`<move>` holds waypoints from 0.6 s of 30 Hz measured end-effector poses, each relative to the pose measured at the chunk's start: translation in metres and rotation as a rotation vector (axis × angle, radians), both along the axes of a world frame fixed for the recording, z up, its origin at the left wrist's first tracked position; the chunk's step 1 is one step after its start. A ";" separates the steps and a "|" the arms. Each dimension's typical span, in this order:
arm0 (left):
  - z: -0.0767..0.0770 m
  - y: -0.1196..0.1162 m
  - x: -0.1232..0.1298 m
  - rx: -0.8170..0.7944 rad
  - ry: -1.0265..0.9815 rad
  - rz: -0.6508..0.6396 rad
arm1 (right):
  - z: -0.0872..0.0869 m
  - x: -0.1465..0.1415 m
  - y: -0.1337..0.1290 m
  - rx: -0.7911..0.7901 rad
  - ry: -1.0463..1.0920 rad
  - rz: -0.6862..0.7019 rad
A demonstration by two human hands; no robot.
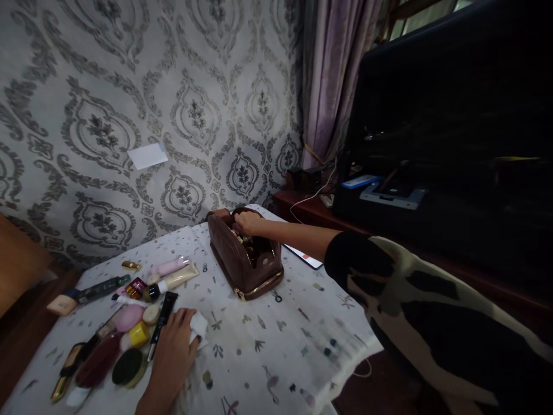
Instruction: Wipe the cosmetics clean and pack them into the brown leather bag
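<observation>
My left hand point(173, 340) rests on the patterned tablecloth, its fingers curled over a crumpled white tissue point(199, 325). Right beside it lies a black tube point(164, 320). A brown toiletry bag point(231, 253) stands unzipped at the middle of the table. My right hand point(248, 223) reaches into its opening near the far end, fingers bent together; what they grip is hidden. Some small gold-coloured items show dimly inside the bag. Left of my left hand are a pink sponge point(129, 317), a yellow-capped jar point(139, 334), a dark round container point(128, 368) and a dark red oval item point(99, 360).
Farther back lie a cream tube point(179, 278), a pink tube point(168, 266), a dark green tube point(103, 288) and a small gold item point(131, 265). A flat white-faced object point(305, 256) lies behind the bag. The patterned wall point(199, 115) bounds the table; a large dark screen-like panel point(444, 115) stands right.
</observation>
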State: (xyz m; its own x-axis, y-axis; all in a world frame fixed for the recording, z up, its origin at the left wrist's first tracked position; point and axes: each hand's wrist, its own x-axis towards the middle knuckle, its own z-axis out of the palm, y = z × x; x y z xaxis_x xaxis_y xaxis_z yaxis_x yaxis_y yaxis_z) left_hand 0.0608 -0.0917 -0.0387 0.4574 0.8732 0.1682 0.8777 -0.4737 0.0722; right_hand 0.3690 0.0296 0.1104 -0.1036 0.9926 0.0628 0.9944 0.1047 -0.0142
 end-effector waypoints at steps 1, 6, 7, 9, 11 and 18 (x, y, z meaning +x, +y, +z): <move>0.000 0.000 0.000 -0.001 0.001 -0.001 | -0.001 0.001 0.001 -0.007 0.000 -0.004; 0.000 0.000 0.000 -0.017 -0.004 -0.004 | -0.002 0.003 0.003 -0.012 0.006 0.000; 0.000 0.000 0.000 -0.020 -0.004 -0.003 | -0.001 0.003 0.003 -0.010 0.011 0.004; -0.001 0.001 -0.001 -0.016 -0.005 -0.011 | 0.001 0.003 0.002 -0.003 0.022 0.013; -0.002 0.001 -0.002 -0.007 -0.007 -0.029 | 0.006 0.003 -0.001 0.016 0.038 0.028; 0.012 -0.007 0.010 -0.060 0.022 0.032 | 0.026 -0.015 -0.043 0.223 0.164 0.103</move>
